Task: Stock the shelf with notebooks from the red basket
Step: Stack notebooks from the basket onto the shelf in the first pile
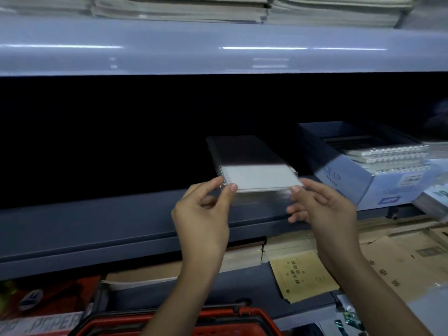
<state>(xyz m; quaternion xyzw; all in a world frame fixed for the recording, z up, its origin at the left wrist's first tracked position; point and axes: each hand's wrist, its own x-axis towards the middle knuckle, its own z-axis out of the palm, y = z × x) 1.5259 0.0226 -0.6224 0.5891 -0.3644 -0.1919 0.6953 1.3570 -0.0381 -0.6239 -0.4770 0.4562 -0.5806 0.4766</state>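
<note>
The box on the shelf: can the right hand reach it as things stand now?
Probably not yet: the right hand is holding the notebooks with the left hand. Otherwise the way to the box looks free.

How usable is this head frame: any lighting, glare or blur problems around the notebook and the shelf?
Head view: shelf recess is nearly black, swallowing the far half of the notebook stack; glare streaks cross the upper shelf edge; left hand, right hand and red basket look soft; shelf lines bow from the wide angle.
</note>
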